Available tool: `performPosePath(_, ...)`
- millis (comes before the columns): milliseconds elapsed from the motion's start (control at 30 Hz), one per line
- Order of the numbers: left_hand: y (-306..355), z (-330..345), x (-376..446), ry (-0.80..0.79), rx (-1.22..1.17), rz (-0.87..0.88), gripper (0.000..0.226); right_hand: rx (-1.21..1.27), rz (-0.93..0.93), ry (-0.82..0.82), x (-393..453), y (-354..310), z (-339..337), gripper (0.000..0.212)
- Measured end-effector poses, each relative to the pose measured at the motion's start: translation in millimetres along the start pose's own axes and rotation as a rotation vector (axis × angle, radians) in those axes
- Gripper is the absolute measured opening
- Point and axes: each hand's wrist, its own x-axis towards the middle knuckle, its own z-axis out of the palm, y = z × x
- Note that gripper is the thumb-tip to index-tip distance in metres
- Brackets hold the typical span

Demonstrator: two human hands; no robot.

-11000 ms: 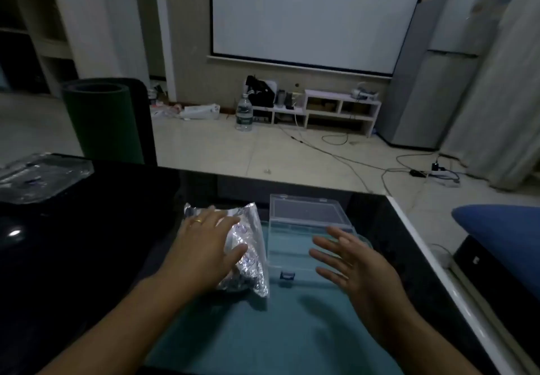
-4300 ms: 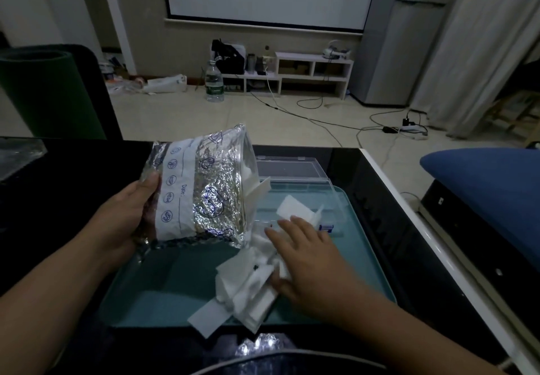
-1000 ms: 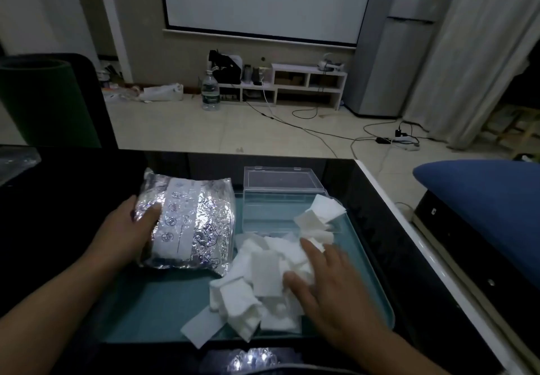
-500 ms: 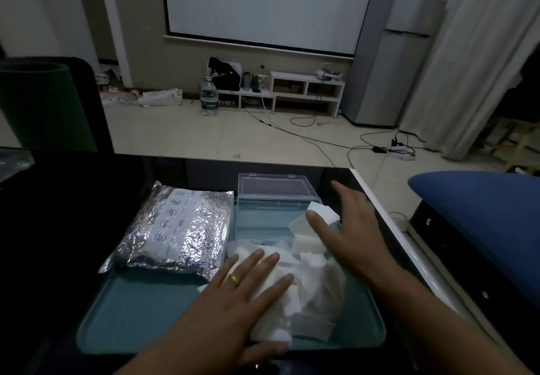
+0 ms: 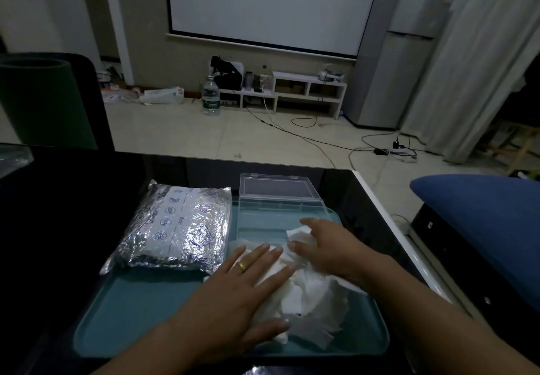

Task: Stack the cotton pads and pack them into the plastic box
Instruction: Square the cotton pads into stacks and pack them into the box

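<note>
Since half a second ago the right hand (image 5: 330, 246) has drawn back from the box (image 5: 263, 220) onto the pads (image 5: 309, 293), fingers loosely bent over them. The left hand (image 5: 233, 293) lies flat, fingers straight, on the soft white heap at 5 o'clock of the teal tray (image 5: 131, 310). A crinkled foil bag (image 5: 178, 228) lies at 10 o'clock, the clear box at 1.

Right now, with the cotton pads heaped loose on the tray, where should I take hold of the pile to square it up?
Probably at its two flanks: the cotton pads lie jumbled and flat, so cup them inward from left and right. The left hand lies flat on top; the right hand rests on the far edge by the plastic box.
</note>
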Motion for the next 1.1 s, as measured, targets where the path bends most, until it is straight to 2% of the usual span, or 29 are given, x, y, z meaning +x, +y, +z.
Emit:
performPosePath(133, -2, -9, 3, 0.062, -0.168, -0.065, 0.065, -0.191, 0.103, 0.024, 7, -9, -2, 0.077)
performPosePath(233, -4, -11, 4, 0.064, -0.186, -0.092, 0.060, -0.237, 0.146, -0.075, 15, -14, 0, 0.079)
performPosePath(533, -7, 0, 1, 0.024, -0.180, -0.145, 0.058, 0.065, 0.273, -0.178, 31, -20, -9, 0.078)
performPosePath(733, -8, -2, 0, -0.010, -0.159, -0.160, 0.058, 0.215, 0.346, -0.094, 31, -15, -11, 0.070)
performPosePath(800, -9, -4, 0, -0.005, -0.171, -0.159, 0.057, 0.377, 0.320, -0.018, 29, -12, -13, 0.060)
performPosePath(867, -9, -8, 0, -0.012, -0.217, -0.166, 0.058, 0.544, 0.217, 0.124, 20, -13, -23, 0.046)
performPosePath(967, -10, -16, 0, -0.015, -0.324, -0.218, 0.066, 0.545, -0.002, 0.344, -11, -23, -44, 0.031)
performPosePath(1033, -9, -20, 1, -0.028, -0.354, -0.221, 0.070, 0.523, -0.079, 0.301, -36, -31, -47, 0.027)
performPosePath(1067, -8, -22, 1, -0.038, -0.362, -0.218, 0.071, 0.470, -0.081, 0.194, -48, -34, -42, 0.028)
performPosePath(1100, -6, -23, 2, -0.047, -0.368, -0.215, 0.071, 0.334, -0.065, 0.062, -58, -34, -34, 0.039)
